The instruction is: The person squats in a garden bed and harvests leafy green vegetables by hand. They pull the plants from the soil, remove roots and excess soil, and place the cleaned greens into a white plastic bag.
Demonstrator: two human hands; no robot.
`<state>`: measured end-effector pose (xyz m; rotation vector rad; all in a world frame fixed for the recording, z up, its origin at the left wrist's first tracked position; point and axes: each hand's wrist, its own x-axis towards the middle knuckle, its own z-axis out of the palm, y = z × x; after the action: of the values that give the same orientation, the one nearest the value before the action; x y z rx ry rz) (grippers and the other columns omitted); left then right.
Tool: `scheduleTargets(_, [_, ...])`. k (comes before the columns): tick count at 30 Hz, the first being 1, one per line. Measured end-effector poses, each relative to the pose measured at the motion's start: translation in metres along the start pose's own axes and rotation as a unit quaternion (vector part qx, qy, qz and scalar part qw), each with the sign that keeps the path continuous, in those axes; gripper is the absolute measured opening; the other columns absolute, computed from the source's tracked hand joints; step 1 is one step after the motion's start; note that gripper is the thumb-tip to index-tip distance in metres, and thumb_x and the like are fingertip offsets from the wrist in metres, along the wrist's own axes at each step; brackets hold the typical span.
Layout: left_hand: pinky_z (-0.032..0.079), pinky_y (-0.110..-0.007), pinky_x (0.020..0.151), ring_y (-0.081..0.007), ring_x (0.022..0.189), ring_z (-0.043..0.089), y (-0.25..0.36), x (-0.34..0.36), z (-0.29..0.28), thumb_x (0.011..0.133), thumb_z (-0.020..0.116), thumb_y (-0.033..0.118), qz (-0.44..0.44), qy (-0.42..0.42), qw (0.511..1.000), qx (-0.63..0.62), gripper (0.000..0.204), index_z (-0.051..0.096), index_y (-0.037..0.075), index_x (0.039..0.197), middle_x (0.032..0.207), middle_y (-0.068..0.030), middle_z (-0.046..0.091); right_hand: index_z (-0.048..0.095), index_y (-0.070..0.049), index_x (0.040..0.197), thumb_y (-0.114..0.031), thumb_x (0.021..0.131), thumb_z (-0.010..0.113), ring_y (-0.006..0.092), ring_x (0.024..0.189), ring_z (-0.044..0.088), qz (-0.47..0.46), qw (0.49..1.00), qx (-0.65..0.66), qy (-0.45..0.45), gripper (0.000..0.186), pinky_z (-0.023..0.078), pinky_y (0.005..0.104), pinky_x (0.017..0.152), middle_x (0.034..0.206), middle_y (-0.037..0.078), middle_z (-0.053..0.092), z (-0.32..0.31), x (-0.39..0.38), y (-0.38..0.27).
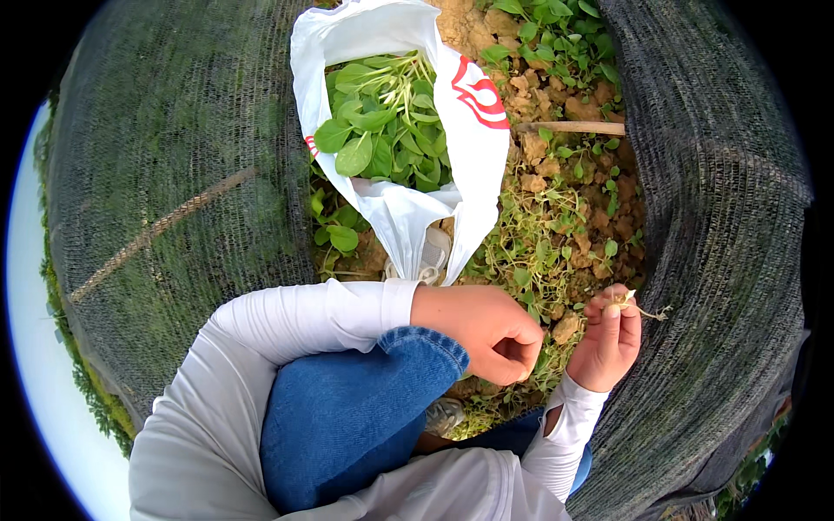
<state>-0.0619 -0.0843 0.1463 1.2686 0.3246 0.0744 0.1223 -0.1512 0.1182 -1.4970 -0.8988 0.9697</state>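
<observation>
My left hand (486, 332) is curled, thumb and forefinger brought together low over the soil. What it holds, if anything, is hidden. To its right, my right hand (610, 340) pinches a small uprooted plant (624, 302) between thumb and fingers. That plant has pale, wilted leaves, and its thin root sticks out to the right. A white plastic bag (482, 165) with red print stands in front of me, its mouth spread wide. Inside it lies a heap of green leafy plants (382, 122) with pale stems pointing up toward the far side.
Dark shade netting (182, 165) rises on the left, and more netting (712, 200) on the right. Between them lies lumpy brown soil (543, 165) with growing seedlings (556, 30) and wilted scraps (521, 247). A bent stick (573, 127) crosses the bed. My denim-covered knee (347, 408) is below.
</observation>
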Motion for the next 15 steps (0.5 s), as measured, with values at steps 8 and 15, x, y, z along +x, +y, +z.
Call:
scheduleTargets(8, [0.035, -0.017, 0.048, -0.0047, 0.052, 0.041, 0.001, -0.056, -0.088, 0.073, 0.057, 0.005, -0.076, 0.556, 0.746, 0.358, 0.025, 0.053, 0.003, 0.098, 0.062, 0.0002, 0.048, 0.054, -0.002, 0.095, -0.007, 0.083, 0.042, 0.0184, 0.083, 0.056, 0.011, 0.939, -0.342, -0.041, 0.018, 0.042, 0.0251, 0.077, 0.076, 0.009, 0.061, -0.021, 0.006, 0.011])
scheduleTargets(15, [0.041, -0.031, 0.069, -0.0227, 0.076, 0.050, -0.009, -0.045, -0.101, 0.070, 0.060, 0.017, -0.023, 0.580, 0.650, 0.491, 0.036, 0.050, 0.003, 0.102, 0.083, -0.0099, 0.054, 0.041, -0.002, 0.112, -0.034, 0.086, 0.035, 0.0329, 0.105, 0.044, -0.282, 0.948, 0.132, -0.059, 0.041, 0.018, 0.0509, 0.096, 0.101, 0.019, 0.052, -0.050, 0.015, -0.125])
